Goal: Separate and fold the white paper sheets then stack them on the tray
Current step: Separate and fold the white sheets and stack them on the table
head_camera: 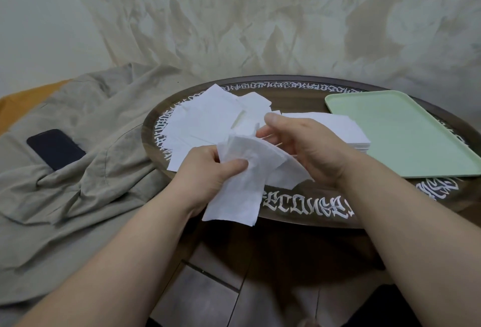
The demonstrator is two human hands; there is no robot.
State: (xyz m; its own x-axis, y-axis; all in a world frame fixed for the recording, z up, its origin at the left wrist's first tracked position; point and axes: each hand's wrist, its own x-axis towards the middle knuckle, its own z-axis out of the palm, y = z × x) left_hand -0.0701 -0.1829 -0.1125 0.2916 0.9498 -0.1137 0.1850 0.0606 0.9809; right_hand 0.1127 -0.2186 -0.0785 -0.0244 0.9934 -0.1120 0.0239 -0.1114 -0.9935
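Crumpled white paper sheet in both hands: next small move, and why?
Probably pull the hands apart to peel one ply free. The left hand grips the crumpled white paper sheet low, while the right hand pinches its upper edge; it is neither separated nor folded yet. The pale green plastic tray looks bare, with a neat white stack beside it.

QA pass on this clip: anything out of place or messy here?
Yes: the neat stack of white paper sheets sits on the round dark wooden table beside the pale green plastic tray, not on it. Loose white sheets lie scattered at the table's left.
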